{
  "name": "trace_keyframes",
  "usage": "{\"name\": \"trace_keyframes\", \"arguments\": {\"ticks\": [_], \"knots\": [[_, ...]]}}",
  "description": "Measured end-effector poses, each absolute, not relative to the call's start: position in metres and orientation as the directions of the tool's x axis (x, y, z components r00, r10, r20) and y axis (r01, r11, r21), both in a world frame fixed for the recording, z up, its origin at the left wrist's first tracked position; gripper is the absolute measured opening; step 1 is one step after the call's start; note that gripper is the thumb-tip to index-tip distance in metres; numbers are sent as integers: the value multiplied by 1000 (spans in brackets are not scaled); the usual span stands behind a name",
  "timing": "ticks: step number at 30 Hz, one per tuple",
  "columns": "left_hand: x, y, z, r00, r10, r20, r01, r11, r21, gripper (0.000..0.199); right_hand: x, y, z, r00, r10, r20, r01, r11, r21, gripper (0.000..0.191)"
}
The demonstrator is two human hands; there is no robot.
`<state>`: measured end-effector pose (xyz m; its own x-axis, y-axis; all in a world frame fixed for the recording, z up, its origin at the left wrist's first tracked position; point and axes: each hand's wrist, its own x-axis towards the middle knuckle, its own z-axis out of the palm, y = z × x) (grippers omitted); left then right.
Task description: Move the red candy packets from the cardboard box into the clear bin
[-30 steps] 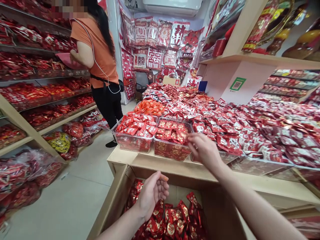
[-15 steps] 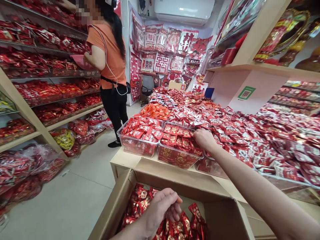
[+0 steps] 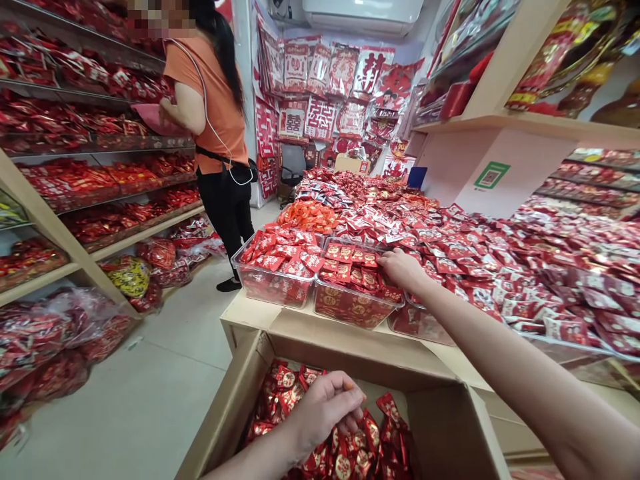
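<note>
Low in front of me, an open cardboard box (image 3: 435,433) holds many shiny red and gold wrapped sweets (image 3: 345,460). My left hand (image 3: 327,410) is over them with its fingers curled inward; what it holds, if anything, is hidden. On the counter edge beyond stands a clear plastic bin (image 3: 353,310) of red packets with gold print, some laid in rows on top. My right hand (image 3: 403,268) reaches to the bin's right side, fingers bent down against the packets. Its fingertips are hidden, so any item in them cannot be made out.
A second clear bin (image 3: 275,287) of red packets adjoins on the left. Heaps of packets (image 3: 465,260) cover the counter to the right. A person in an orange top (image 3: 215,100) stands by the left shelves (image 3: 95,250). Filled plastic bags (image 3: 55,333) lie on the floor.
My right hand has shifted slightly left along the packets in the bin. My left hand stays over the box, its thumb and forefinger drawn closer. The person at the shelves appears slightly farther left.
</note>
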<state>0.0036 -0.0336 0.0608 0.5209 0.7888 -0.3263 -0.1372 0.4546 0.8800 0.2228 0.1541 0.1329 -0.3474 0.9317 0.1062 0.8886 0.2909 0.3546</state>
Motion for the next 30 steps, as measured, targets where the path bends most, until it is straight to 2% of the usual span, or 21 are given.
{"name": "trace_keyframes", "arguments": {"ticks": [3,6,9,11,12,13,14,16,17,19,20,23,25,28,30], "knots": [[7,-33,55,516,786,-339,-82,439,895,28,223,155,134,-363,927,96,890,314,332,21],[7,-33,44,489,791,-367,110,362,926,25,223,154,141,-348,931,112,905,302,300,23],[-1,-36,30,492,835,-247,392,41,919,23,216,129,154,-335,923,190,924,283,255,24],[-8,-38,19,535,817,-215,560,-152,814,25,204,93,157,-368,889,273,929,343,136,24],[-11,-39,13,550,794,-260,635,-195,747,30,196,71,153,-403,867,293,911,410,39,23],[-12,-40,6,552,763,-337,704,-208,679,38,187,47,144,-448,854,263,874,481,-73,22],[-12,-41,-2,533,725,-436,768,-199,608,46,178,23,131,-518,840,161,822,541,-181,22],[-9,-42,-20,469,652,-595,856,-170,489,58,162,-19,92,-613,782,-116,776,568,-273,18],[-7,-42,-28,440,632,-638,880,-161,448,62,155,-36,68,-601,754,-264,797,539,-274,22],[-2,-43,-43,400,631,-665,907,-165,389,71,145,-58,17,-499,700,-511,863,454,-220,52],[1,-43,-49,397,637,-661,911,-188,366,74,141,-65,-8,-464,694,-550,879,438,-188,61],[4,-43,-59,418,629,-656,908,-289,302,76,130,-74,-65,-416,745,-522,897,431,-101,52],[4,-41,-60,409,631,-659,912,-287,292,69,124,-75,-84,-347,798,-493,926,376,-43,45],[0,-38,-63,394,665,-634,917,-241,318,61,122,-73,-88,-286,818,-500,948,318,-21,47],[-4,-35,-65,443,632,-636,896,-293,333,57,125,-70,-80,-332,766,-550,933,352,-72,57]]}}
